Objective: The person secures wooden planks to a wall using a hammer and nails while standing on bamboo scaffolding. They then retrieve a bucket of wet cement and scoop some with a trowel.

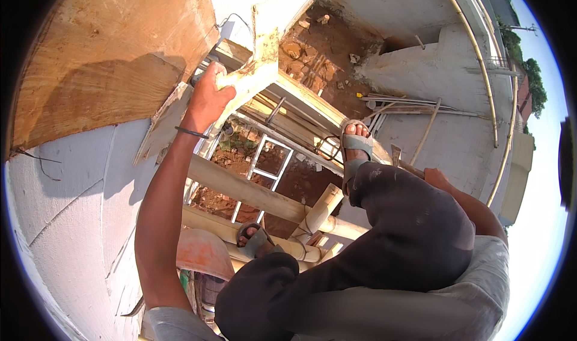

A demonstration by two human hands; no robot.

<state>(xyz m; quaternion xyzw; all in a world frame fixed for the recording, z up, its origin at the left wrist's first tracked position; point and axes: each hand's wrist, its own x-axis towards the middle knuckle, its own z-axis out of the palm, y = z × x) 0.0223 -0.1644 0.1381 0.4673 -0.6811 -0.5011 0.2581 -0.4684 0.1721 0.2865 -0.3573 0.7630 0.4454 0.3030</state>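
Clasping pale board (261, 70) with left hand (208, 98), right hand (437, 178) wrapped round tool handle (412, 169)

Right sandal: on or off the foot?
On: its straps cross the foot, with bare toes showing at the front.

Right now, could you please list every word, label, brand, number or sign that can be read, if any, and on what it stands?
None: I can read no text on the plywood sheet, the ladder or the board at the left hand.
The small yellow thing near the pole is too small to show any writing.
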